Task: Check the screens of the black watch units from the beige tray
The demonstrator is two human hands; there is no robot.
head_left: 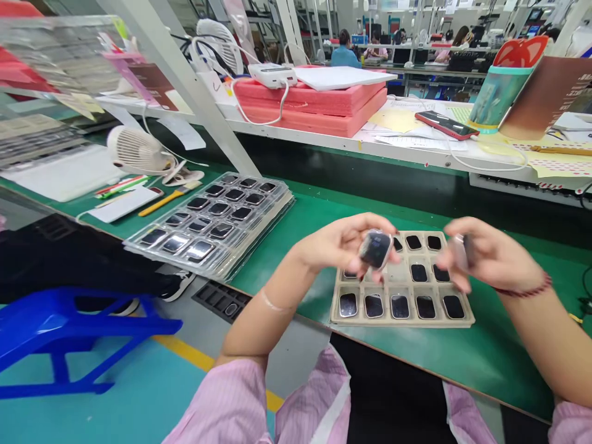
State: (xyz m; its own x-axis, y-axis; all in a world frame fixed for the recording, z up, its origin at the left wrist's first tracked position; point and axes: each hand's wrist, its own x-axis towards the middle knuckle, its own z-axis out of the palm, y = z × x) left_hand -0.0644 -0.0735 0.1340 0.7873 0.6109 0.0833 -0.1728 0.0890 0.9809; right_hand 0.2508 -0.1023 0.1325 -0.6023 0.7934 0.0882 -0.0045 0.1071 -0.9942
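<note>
My left hand [354, 243] is closed on a smartwatch case [376, 249], its dark screen facing me, above a beige compartment tray [402, 322]. To the right, my right hand [483, 256] grips another smartwatch case [462, 251], turned edge-on and somewhat blurred. Below both hands, the tray holds several watch cases with dark screens in its cells, such as a watch case [400, 306] in the front row. Part of the back and middle rows is hidden behind my hands.
Stacked clear trays [208, 225] with more watch cases lie to the left. Beyond them are a yellow-handled brush [171, 198] and a small fan [134, 151]. A shelf carries red foam blocks [305, 108], a phone [446, 124] and a teal cup [499, 95]. A blue stool [83, 333] stands lower left.
</note>
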